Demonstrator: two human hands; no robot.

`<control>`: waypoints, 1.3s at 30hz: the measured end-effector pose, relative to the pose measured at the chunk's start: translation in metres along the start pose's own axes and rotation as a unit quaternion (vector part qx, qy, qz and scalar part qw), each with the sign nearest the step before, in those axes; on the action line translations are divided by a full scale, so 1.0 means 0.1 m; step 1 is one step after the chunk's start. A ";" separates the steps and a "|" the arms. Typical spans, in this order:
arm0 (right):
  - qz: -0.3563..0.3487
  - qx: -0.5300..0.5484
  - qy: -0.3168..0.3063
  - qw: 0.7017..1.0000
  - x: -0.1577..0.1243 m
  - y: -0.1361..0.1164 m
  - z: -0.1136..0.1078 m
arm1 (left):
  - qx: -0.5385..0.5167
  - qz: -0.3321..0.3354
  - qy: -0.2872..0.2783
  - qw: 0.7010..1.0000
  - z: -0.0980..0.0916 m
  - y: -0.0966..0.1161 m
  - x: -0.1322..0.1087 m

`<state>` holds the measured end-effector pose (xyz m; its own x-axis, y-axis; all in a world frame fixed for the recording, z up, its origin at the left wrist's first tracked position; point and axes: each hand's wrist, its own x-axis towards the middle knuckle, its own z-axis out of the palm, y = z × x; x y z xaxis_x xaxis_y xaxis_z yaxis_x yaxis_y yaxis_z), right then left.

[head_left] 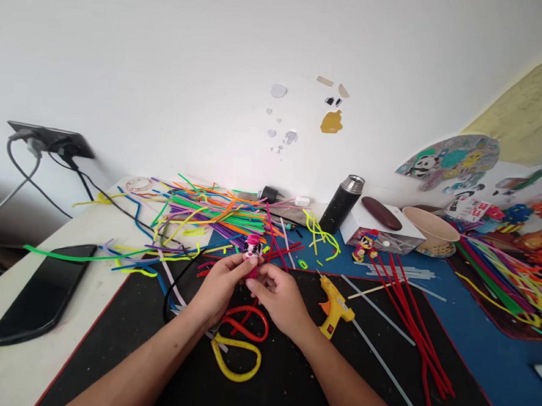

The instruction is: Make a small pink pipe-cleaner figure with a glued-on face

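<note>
A small figure [252, 248] with a black-and-white face, a pink top and a pink body, looking like a panda doll made of pipe cleaners, is upright between my hands. My left hand [222, 289] pinches it around the middle from the left. At its lower part, the fingers of my right hand [280, 296] are closed on it from the right. Beneath my hands lie scissors with one red loop and one yellow loop [238, 359]; their blades are mostly hidden. A yellow hot glue gun [335, 308] rests on the black mat [287, 381] to the right.
Colourful pipe cleaners [215, 215] are heaped behind my hands. Red stems [415, 322] and clear glue sticks [383, 363] lie at right. Near the wall stand a black flask [339, 207], a white box [401, 220] and a similar finished doll [364, 245]. A phone-like black slab [45, 296] lies left.
</note>
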<state>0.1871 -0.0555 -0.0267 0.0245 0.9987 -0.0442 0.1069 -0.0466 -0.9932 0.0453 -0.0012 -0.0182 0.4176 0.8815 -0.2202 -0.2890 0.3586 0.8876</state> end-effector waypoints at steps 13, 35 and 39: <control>0.046 0.040 -0.081 0.995 -0.15 -0.11 -0.14 | -0.014 0.043 0.058 0.997 -0.26 0.22 0.13; 0.119 0.135 -0.115 0.977 -0.22 -0.04 -0.11 | 0.042 0.055 0.005 0.998 -0.28 0.18 0.15; 0.115 0.111 -0.104 0.982 -0.19 -0.08 -0.08 | 0.054 0.063 0.022 0.996 -0.27 0.19 0.14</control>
<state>0.1939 -0.0741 -0.0169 -0.1837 0.9455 -0.2688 -0.0975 -0.2896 -0.9522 0.0221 0.0265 -0.0155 0.3456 0.9308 -0.1191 -0.2411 0.2107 0.9473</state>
